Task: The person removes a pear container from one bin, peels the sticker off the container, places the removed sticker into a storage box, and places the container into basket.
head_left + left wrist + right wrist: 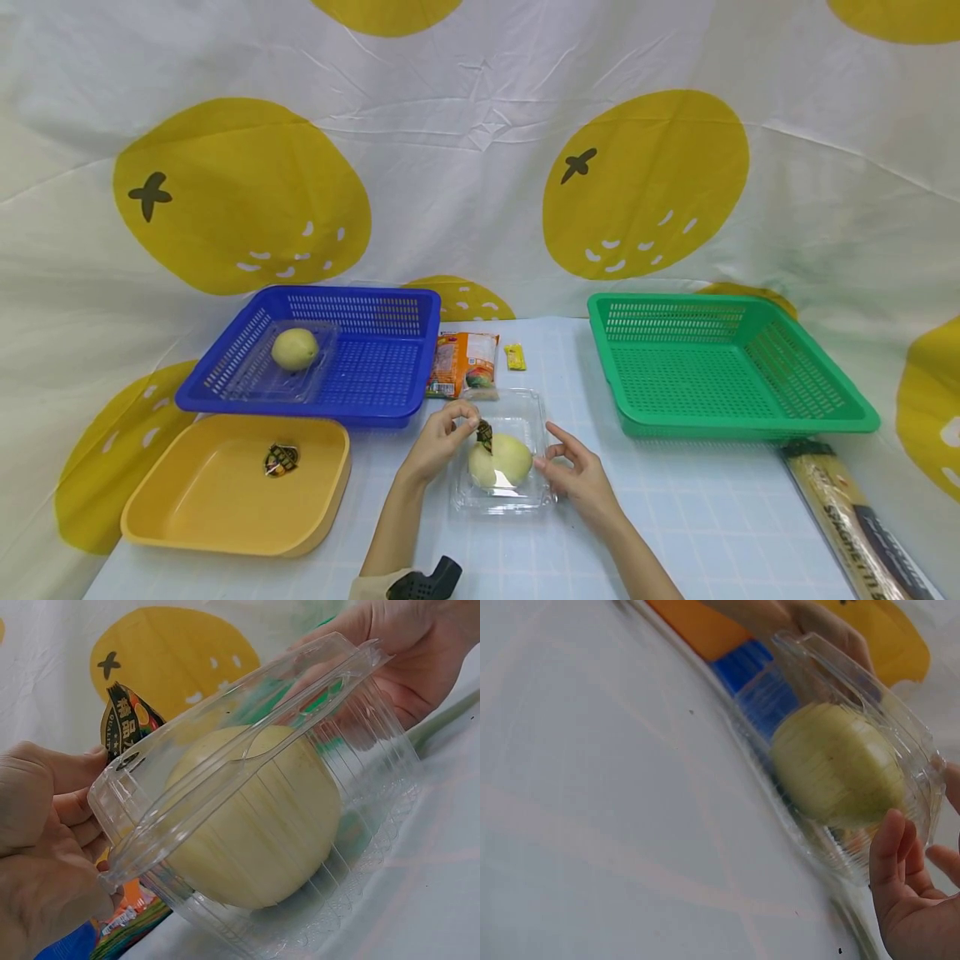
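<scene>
A clear plastic clamshell box [498, 500] rests on the table with a pale yellow-green, melon-like fruit [255, 817] inside it. My left hand [442, 437] is at the box's left side. Its thumb and forefinger pinch a black-and-gold label [129, 720], which stands up from the lid. My right hand [577, 477] is at the opposite side. In the right wrist view its loosely bent fingers [887, 851] touch the box's side and rim, not wrapped round it.
A yellow tray [217, 542] at left holds a crumpled black-and-gold label [281, 460]. Behind it, a blue basket [375, 367] holds a boxed fruit [295, 349]. An orange snack bag [463, 360] and small yellow packet [515, 357] lie behind. Right are a green basket [675, 367] and spaghetti pack [855, 525].
</scene>
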Demonstrator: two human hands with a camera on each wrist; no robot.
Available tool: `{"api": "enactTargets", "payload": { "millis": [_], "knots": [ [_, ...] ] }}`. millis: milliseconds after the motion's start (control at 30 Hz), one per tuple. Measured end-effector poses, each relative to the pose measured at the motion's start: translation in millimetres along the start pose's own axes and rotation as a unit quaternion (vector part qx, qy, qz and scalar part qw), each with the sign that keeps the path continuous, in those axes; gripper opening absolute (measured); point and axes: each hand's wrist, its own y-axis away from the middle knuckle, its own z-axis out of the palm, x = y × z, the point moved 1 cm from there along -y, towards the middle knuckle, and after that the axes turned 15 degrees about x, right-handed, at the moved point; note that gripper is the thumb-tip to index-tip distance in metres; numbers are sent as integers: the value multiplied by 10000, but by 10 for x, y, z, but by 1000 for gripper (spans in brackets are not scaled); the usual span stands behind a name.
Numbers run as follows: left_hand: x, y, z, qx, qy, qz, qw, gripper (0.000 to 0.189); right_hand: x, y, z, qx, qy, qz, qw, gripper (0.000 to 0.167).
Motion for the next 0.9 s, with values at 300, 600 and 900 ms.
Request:
{"api": "enactTargets", "payload": {
  "millis": [300, 600, 900],
  "knots": [
    [-4, 5, -7, -49, 257, 53, 9996, 15, 31, -15, -2, 5, -43, 32, 10000, 65],
    [-9, 7, -13, -23, 308, -14, 9995, 16, 35, -20, -3, 3, -9, 42, 10000, 65],
    [-7, 9, -9, 0, 385, -22, 9993, 15, 16, -11, -7, -18, -1, -25, 10000, 65]
  ]
}}
